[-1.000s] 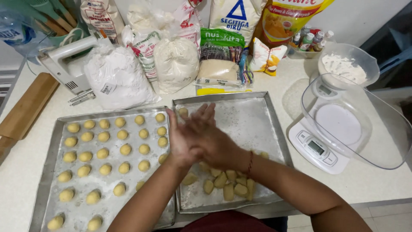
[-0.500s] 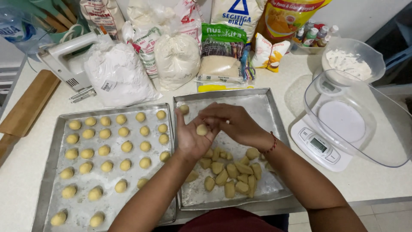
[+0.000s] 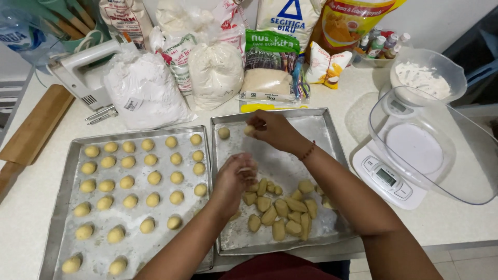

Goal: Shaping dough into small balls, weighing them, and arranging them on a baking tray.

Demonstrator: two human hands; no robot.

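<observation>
Trays sit side by side: left of the right tray [image 3: 332, 124], the left tray [image 3: 67, 171] carries rows of dough balls [image 3: 154, 178]. Over the right tray's near-left part, the left hand [image 3: 236, 179] curls loosely above the cut dough pieces [image 3: 282, 210]. At its far edge, the right hand [image 3: 275, 129] pinches a dough ball [image 3: 249, 130] beside a placed ball [image 3: 223, 133].

Both forearms are bare to the lower edge of the view, with no sleeves showing. The right hand [image 3: 275, 132] has a thin beaded bracelet [image 3: 308, 151] of dark red at its wrist. The left hand [image 3: 234, 179] wears nothing. A dark maroon garment [image 3: 270, 265] shows below.
</observation>
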